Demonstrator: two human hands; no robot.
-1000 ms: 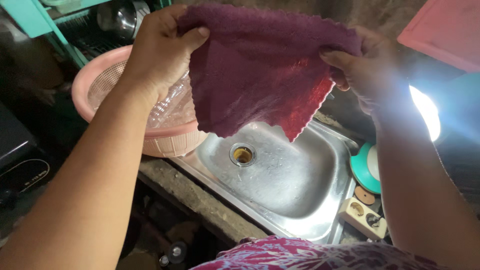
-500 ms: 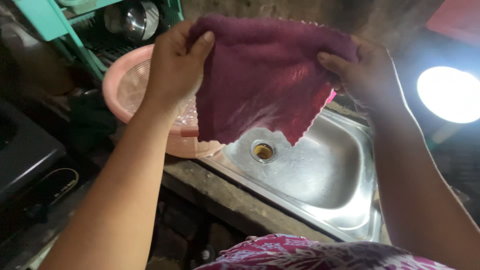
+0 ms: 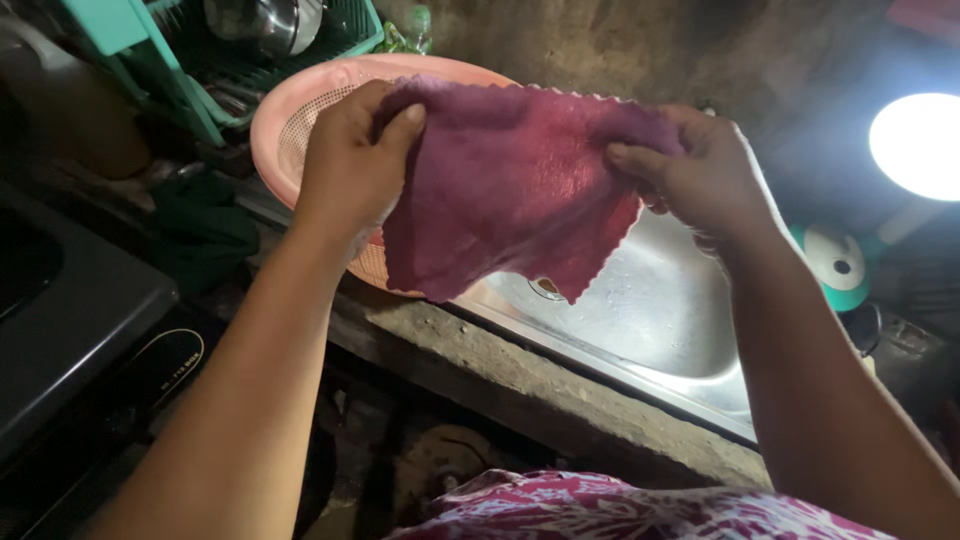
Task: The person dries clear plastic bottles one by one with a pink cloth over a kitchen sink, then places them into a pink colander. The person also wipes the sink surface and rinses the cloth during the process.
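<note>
A maroon cloth (image 3: pixel 510 190) with a zigzag edge hangs spread between my two hands above the steel sink (image 3: pixel 650 320). My left hand (image 3: pixel 352 165) pinches its upper left corner, thumb on the front. My right hand (image 3: pixel 700 175) grips the upper right corner. The cloth's lower tip dangles over the sink's drain (image 3: pixel 545 290), which is partly hidden. Behind the cloth sits a pink plastic colander basin (image 3: pixel 290 120), mostly covered by my left hand and the cloth.
A teal dish rack (image 3: pixel 200 50) with metal pots stands at the back left. A dark stove top (image 3: pixel 70 320) lies at the left. A bright lamp (image 3: pixel 915 145) glares at the right, above a teal round object (image 3: pixel 835 265). A rough concrete counter edge (image 3: pixel 520 390) runs below the sink.
My view has shifted left and down. Both hands have lowered the cloth slightly and drawn it wider between them; the grip is unchanged.
</note>
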